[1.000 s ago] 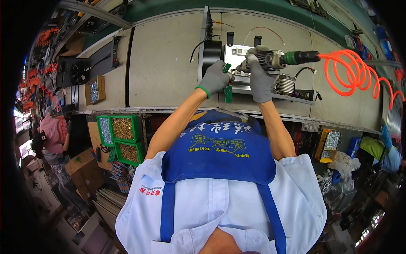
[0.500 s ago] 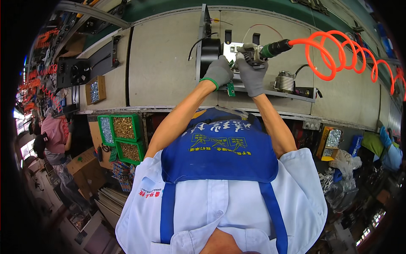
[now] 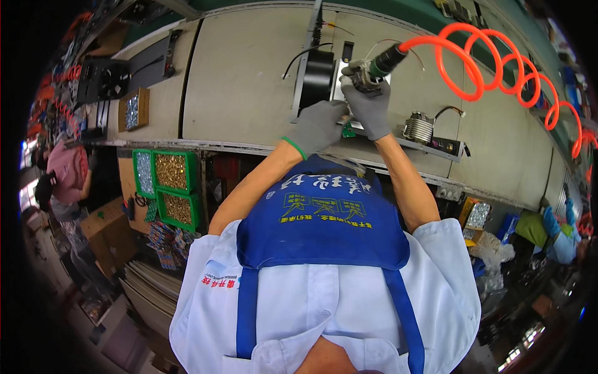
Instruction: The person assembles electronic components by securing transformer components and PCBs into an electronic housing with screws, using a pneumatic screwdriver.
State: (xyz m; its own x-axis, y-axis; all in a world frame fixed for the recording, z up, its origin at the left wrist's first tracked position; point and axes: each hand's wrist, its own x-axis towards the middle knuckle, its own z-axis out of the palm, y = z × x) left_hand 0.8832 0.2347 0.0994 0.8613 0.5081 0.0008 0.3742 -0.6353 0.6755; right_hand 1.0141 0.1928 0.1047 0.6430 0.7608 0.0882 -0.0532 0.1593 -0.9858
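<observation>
My right hand (image 3: 372, 111), in a grey glove, is closed around an air-powered driver (image 3: 366, 76) with a green and black rear end. An orange coiled hose (image 3: 464, 62) runs from it to the right. Beside it, my gloved left hand (image 3: 314, 128) has its fingers bent together near the tool's lower end; what they pinch is hidden. Just below these fingertips a small green circuit board (image 3: 348, 131) shows in part. Both hands are over a metal frame (image 3: 301, 87) that carries a black cylinder (image 3: 317, 78) and a finned metal motor (image 3: 418, 127).
Left on the bench (image 3: 249, 81) are a carton of silver screws (image 3: 132, 111) and a black fan assembly (image 3: 112, 78). Green bins (image 3: 171, 171) of fasteners stand below the bench edge. Another carton (image 3: 476, 215) sits at right. A co-worker in pink (image 3: 67, 171) is at far left.
My left hand has come lower and nearer to me, covering more of the circuit board. My right hand and the driver have shifted slightly left, and the whole view has turned a little.
</observation>
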